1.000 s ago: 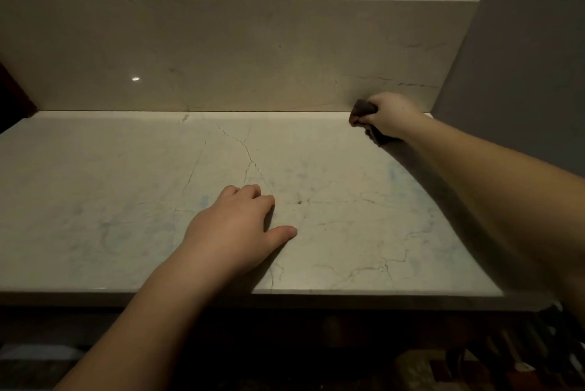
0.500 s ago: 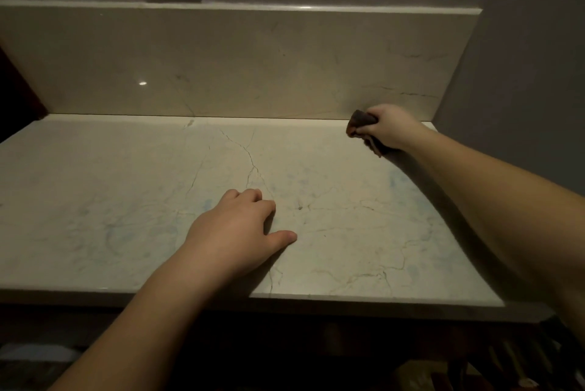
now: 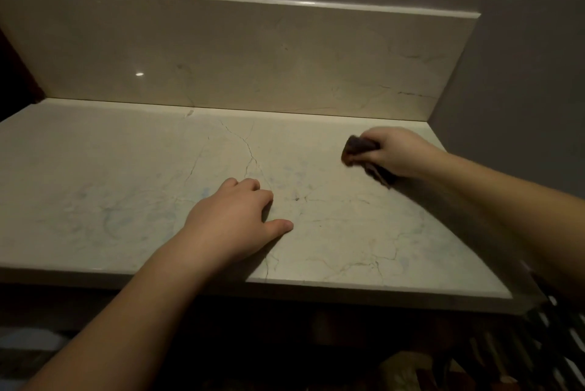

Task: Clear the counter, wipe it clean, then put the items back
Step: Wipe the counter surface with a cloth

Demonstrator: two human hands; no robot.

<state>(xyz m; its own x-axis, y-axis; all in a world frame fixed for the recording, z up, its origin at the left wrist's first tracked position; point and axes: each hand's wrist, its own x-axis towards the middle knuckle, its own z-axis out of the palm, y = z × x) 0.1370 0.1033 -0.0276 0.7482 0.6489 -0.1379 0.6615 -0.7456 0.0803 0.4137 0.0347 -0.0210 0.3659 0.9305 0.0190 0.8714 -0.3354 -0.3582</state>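
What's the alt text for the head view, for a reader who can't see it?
A person's right hand presses a dark cloth on a pale marble counter near its back right corner, while the left hand rests flat mid-counter. The lighting is dim.

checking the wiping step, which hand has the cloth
The right hand, near the back right corner, grips the dark cloth. The left hand lies flat and empty on the counter.
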